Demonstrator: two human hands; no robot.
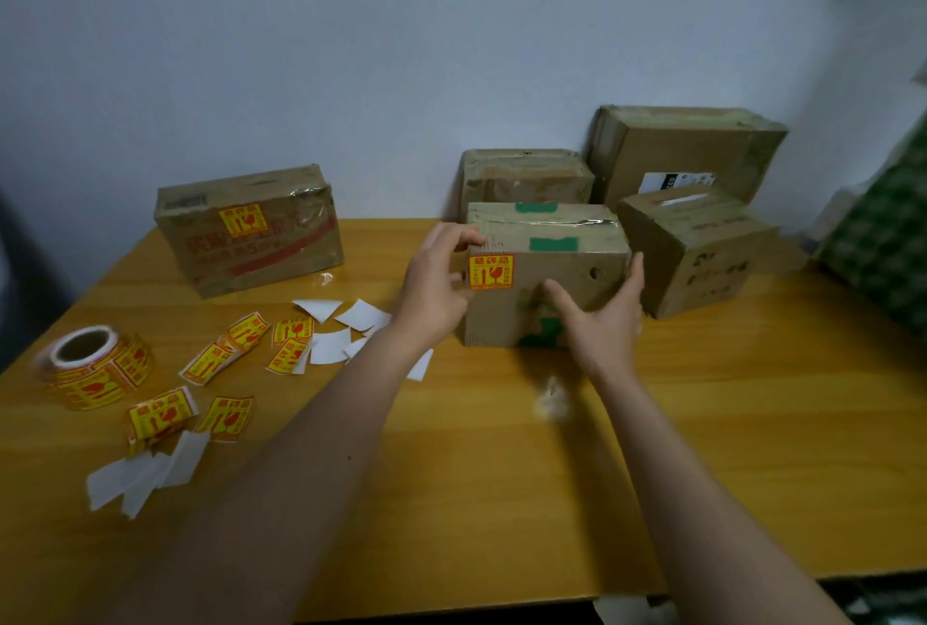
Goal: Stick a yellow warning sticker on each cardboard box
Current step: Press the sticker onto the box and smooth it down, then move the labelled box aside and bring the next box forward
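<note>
both hands on the middle box, centre-right of the worktop. it already carries a yellow warning sticker on the upper left of its front face. left hand grips the box's top-left corner, fingers curled over the edge. right hand is released, fingers straight, cupping the front-right side of the box.

step, my read: this box is labelled and is being shifted or set aside. the left box, well apart, also has a sticker on its front. three boxes look unlabelled from here: rear box behind the held one, the large box against the wall, and the right box just beside the held one. hidden faces can't be checked.

next needs: place this box, reach left for a loose sticker or the sticker roll, peel the backing, press onto one of the three. peeled backing scraps lie among the loose stickers, so pick carefully.
</note>
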